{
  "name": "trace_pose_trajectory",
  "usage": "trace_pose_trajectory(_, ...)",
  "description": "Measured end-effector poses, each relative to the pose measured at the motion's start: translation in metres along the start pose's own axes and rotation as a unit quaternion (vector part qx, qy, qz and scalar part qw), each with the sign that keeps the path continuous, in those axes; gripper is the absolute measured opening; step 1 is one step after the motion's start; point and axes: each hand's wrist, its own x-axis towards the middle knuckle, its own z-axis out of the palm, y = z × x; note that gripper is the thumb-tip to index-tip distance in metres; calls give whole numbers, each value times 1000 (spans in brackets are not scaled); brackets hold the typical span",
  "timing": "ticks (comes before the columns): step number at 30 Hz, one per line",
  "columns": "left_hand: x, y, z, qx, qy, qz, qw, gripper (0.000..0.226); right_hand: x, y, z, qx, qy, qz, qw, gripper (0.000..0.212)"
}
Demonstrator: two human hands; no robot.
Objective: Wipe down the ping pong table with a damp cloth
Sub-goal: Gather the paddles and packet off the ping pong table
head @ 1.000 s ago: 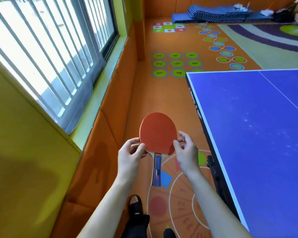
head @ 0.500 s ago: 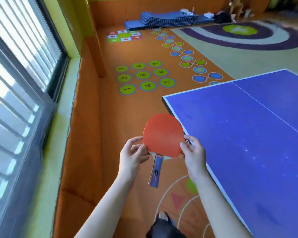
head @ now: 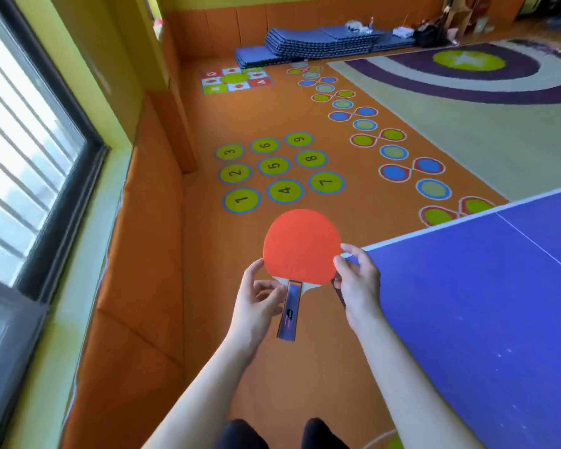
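From the head cam we've got one red paddle [head: 302, 246] held face-up just off the near-left corner of the one blue ping pong table [head: 473, 306]. Our left hand [head: 256, 301] pinches its lower-left edge, our right hand [head: 358, 285] pinches the right edge. Nine numbered circles [head: 274, 166] sit on the floor beyond the paddle.

hands: 2, left hand [head: 256, 303] + right hand [head: 358, 286] | paddle [head: 300, 251]: 1, pinched between both sets of fingers | ping pong table [head: 483, 303]: 1, right of fingers | numbered floor circles [head: 274, 165]: 9, beyond fingertips | mat stack [head: 321, 43]: 1, far beyond
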Motion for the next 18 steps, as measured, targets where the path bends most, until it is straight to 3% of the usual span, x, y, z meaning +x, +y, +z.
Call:
trace_pose_trajectory(4, 113, 24, -23, 30, 23, 40, 998, 54, 83, -6, 67, 23, -31, 4, 999, 22)
trace_pose_trajectory(9, 282, 54, -29, 78, -21, 73, 994, 58, 205, -16, 142, 49, 18, -10, 999, 23)
trace_pose_trajectory(13, 405, 89, -9, 128, -124, 71, 981, 68, 292, -46, 171, 74, 99, -25, 992, 23)
trace_pose_trajectory(18, 529, 107, 74, 169, -304, 51, 936, 77, 378, -63, 144, 120, 241, -30, 963, 24)
